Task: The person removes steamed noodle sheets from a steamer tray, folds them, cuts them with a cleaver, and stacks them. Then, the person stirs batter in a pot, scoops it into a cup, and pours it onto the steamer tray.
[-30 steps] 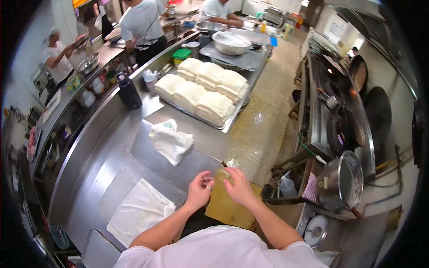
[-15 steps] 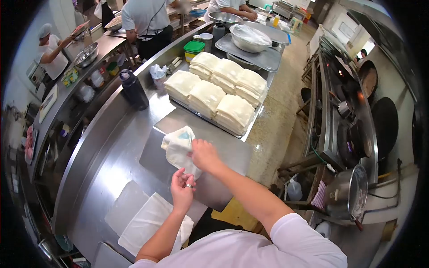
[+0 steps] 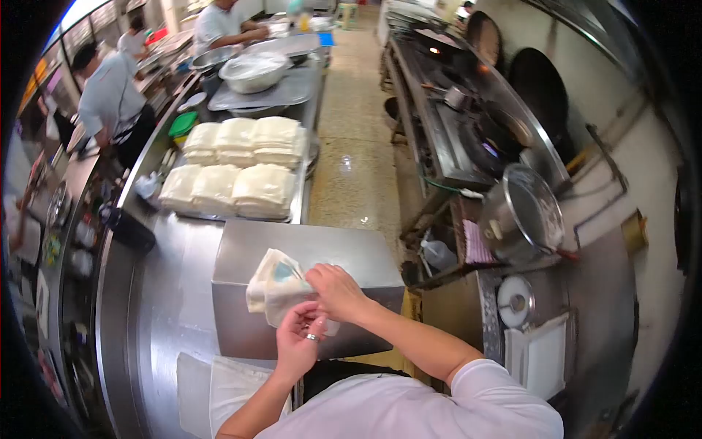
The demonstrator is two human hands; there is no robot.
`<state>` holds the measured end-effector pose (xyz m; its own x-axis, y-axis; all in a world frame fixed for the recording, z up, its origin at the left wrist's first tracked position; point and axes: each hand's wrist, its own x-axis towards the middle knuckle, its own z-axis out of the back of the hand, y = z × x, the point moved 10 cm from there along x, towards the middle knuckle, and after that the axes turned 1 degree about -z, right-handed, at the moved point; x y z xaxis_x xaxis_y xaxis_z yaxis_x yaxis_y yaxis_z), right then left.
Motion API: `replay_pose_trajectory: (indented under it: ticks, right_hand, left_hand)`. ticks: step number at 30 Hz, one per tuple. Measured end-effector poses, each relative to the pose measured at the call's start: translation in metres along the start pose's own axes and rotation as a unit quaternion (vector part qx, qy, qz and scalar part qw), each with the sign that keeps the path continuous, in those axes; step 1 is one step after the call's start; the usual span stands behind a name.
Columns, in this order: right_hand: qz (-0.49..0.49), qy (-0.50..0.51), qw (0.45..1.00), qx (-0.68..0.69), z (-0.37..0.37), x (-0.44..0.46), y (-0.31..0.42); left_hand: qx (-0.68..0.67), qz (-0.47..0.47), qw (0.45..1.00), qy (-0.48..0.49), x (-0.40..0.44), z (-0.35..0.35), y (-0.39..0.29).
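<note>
A crumpled cream cloth (image 3: 265,282) with a blue-green patch lies bunched over the stainless steel box (image 3: 292,245) in front of me. My right hand (image 3: 338,294) is closed on the cloth's right side, fingers bent down over it. Just below, my left hand (image 3: 300,335), with a ring on one finger, has its fingertips pinched together at the cloth's lower edge, close to the right fingers. Part of the cloth is hidden behind both hands. Beyond the box, stacks of pale square sheets (image 3: 263,192) sit in two rows on a metal tray (image 3: 296,208).
A white cloth (image 3: 238,388) lies by my left forearm. On the left stands a dark bottle (image 3: 128,228); behind the stacks is a covered bowl (image 3: 254,72). To the right are a stove (image 3: 468,117) and a large pot (image 3: 521,212). People work at the far left.
My view has turned right and shifted, showing more of the stove side. My left hand has come up to the cloth beside my right hand, which keeps its hold.
</note>
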<state>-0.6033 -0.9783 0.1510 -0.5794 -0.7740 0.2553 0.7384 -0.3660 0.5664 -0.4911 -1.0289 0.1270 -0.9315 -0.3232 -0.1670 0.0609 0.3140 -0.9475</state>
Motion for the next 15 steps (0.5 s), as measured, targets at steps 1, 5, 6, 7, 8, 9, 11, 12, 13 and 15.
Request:
replay_pose_trajectory:
  ticks: [1,5,6,7,8,9,11,12,13,15]
  right_hand:
    - [-0.015,-0.01,1.0,-0.011,0.022,-0.022,-0.005]
    - [-0.055,-0.096,0.993,-0.05,0.095,-0.138,-0.036]
    - [-0.09,-0.103,0.989,-0.062,0.113,-0.17,-0.044]
    - [-0.107,-0.124,0.984,-0.073,0.131,-0.203,-0.05]
    - [-0.128,-0.145,0.978,-0.084,0.149,-0.238,-0.056]
    - [-0.149,-0.166,0.97,-0.096,0.167,-0.275,-0.06]
    - [-0.212,-0.19,0.951,-0.124,0.202,-0.347,-0.064]
    - [-0.245,-0.2,0.939,-0.135,0.216,-0.384,-0.064]
    - [-0.272,-0.227,0.922,-0.156,0.231,-0.422,-0.064]
    - [-0.32,-0.275,0.884,-0.201,0.254,-0.495,-0.065]
  left_hand:
    - [0.006,0.008,0.999,0.043,-0.006,-0.026,0.001]
    - [0.028,0.008,0.978,0.207,-0.048,-0.136,0.013]
    - [0.022,0.018,0.97,0.242,-0.062,-0.164,0.018]
    - [0.026,0.028,0.962,0.269,-0.075,-0.189,0.023]
    - [0.03,0.04,0.953,0.298,-0.09,-0.215,0.029]
    - [0.035,0.054,0.943,0.328,-0.107,-0.241,0.037]
    - [0.04,0.069,0.923,0.377,-0.136,-0.288,0.058]
    - [0.043,0.079,0.912,0.4,-0.153,-0.309,0.07]
    - [0.052,0.07,0.901,0.425,-0.169,-0.331,0.077]
    - [0.072,0.092,0.879,0.463,-0.197,-0.366,0.098]
